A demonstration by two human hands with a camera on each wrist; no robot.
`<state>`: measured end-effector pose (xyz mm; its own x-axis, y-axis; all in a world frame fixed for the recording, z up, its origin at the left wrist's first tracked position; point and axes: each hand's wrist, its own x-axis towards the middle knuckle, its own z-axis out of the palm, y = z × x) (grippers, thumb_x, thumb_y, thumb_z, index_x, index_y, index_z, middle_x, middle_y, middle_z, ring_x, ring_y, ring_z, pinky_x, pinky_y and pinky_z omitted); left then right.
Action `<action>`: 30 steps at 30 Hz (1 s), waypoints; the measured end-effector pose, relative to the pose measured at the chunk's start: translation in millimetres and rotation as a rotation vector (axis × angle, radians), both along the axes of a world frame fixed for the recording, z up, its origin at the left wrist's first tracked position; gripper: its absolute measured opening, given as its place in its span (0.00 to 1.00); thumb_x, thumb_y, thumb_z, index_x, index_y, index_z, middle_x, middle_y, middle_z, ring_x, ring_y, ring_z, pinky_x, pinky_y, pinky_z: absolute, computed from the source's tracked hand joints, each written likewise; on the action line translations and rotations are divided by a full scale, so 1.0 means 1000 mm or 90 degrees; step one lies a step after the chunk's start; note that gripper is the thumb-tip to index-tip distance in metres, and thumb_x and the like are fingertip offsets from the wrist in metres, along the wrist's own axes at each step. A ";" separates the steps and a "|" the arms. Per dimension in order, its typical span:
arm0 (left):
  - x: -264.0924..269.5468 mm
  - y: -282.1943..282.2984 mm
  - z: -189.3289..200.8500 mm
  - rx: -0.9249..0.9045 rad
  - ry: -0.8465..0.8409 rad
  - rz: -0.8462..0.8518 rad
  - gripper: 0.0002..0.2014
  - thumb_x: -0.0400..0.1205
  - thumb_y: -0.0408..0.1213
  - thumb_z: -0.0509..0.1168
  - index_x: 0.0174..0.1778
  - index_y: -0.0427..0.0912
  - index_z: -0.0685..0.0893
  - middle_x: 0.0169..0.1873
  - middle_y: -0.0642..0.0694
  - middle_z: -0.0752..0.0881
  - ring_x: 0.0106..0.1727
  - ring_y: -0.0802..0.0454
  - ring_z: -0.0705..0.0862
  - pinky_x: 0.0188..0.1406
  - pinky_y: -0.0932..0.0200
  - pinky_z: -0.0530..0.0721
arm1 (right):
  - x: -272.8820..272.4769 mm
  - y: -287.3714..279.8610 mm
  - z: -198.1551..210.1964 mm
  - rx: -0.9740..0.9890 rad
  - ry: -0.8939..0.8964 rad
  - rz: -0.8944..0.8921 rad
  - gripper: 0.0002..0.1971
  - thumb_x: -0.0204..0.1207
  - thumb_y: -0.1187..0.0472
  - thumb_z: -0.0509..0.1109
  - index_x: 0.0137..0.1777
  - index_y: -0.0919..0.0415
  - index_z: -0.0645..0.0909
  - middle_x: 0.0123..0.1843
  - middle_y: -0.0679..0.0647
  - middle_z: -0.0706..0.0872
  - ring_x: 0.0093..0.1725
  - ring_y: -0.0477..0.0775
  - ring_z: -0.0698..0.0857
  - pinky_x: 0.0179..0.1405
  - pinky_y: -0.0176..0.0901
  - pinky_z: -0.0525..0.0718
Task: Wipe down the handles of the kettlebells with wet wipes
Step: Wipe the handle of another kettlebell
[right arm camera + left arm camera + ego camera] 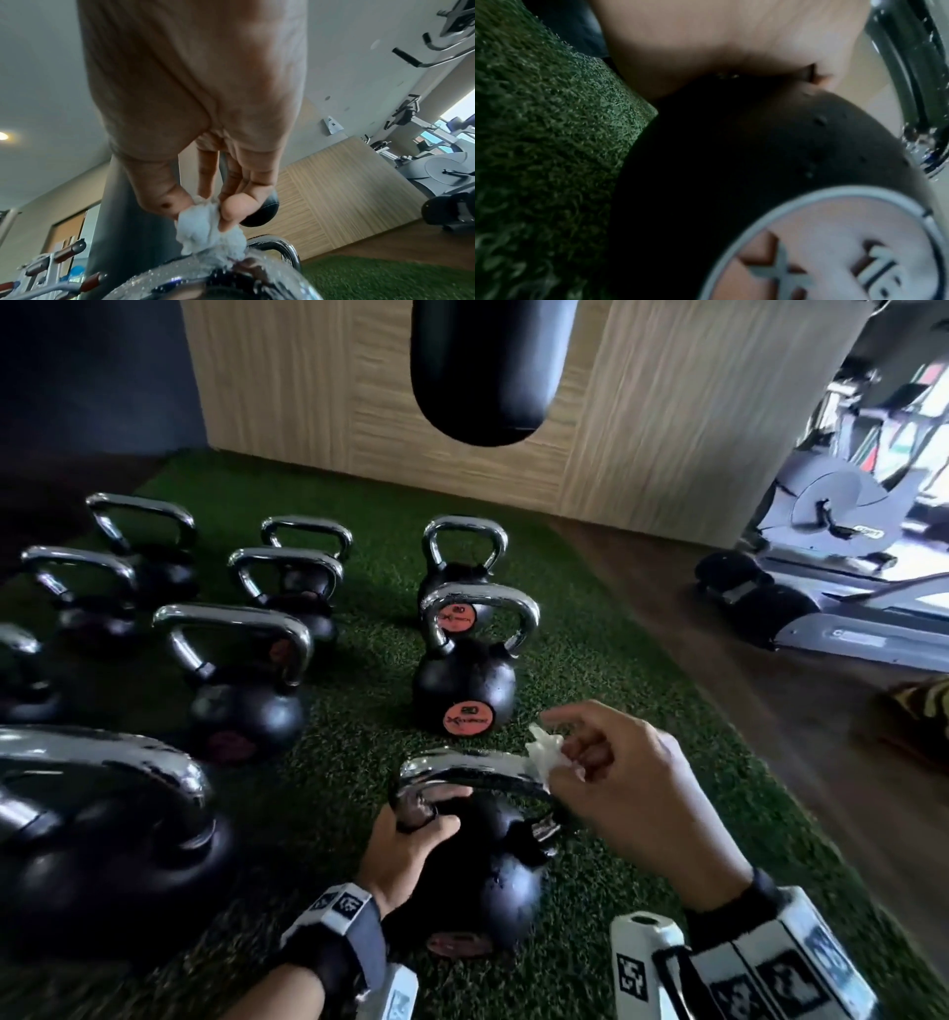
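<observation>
Now from the head, left hand (411,845) grips the near kettlebell's (482,880) handle (462,770) on the turf (590,670); right hand (616,773) pinches a wipe (547,752) against it. Left wrist: black bell, turf beside. Right wrist: fingertips (233,205) squeeze wipe onto wet chrome.

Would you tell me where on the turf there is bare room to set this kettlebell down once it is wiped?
Bare turf lies right of the kettlebell with the orange label, up to the wood floor. Another strip runs between that kettlebell and the cluster to its left. The left side is crowded with kettlebells.
</observation>
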<state>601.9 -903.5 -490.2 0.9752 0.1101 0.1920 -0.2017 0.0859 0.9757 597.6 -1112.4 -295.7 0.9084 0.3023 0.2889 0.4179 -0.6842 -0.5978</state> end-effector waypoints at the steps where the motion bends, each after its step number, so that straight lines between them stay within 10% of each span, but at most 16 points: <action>1: 0.000 -0.003 0.000 -0.006 -0.010 0.012 0.18 0.70 0.45 0.71 0.53 0.46 0.95 0.58 0.49 0.93 0.66 0.55 0.87 0.67 0.70 0.78 | -0.001 0.000 -0.004 0.015 -0.010 0.001 0.18 0.70 0.59 0.79 0.58 0.39 0.87 0.41 0.40 0.88 0.39 0.39 0.86 0.36 0.21 0.79; 14: -0.002 -0.010 -0.002 -0.019 -0.044 0.080 0.22 0.69 0.45 0.71 0.54 0.36 0.93 0.59 0.45 0.92 0.67 0.52 0.87 0.65 0.69 0.79 | -0.008 0.019 -0.018 -0.004 -0.128 0.097 0.07 0.78 0.66 0.76 0.52 0.58 0.92 0.47 0.47 0.81 0.40 0.45 0.83 0.49 0.36 0.84; 20: -0.001 -0.011 -0.006 -0.069 -0.050 0.080 0.25 0.67 0.43 0.72 0.56 0.31 0.91 0.60 0.43 0.92 0.67 0.50 0.87 0.62 0.69 0.81 | -0.004 -0.020 -0.026 -0.016 -0.088 0.021 0.08 0.81 0.60 0.75 0.57 0.53 0.91 0.46 0.41 0.82 0.39 0.34 0.80 0.42 0.20 0.77; 30: 0.000 -0.010 -0.008 -0.084 -0.051 0.084 0.26 0.67 0.43 0.73 0.57 0.29 0.90 0.61 0.41 0.92 0.69 0.47 0.86 0.69 0.61 0.82 | -0.010 -0.044 -0.064 0.157 0.026 -0.110 0.13 0.76 0.59 0.79 0.60 0.55 0.92 0.45 0.41 0.93 0.37 0.32 0.89 0.35 0.23 0.84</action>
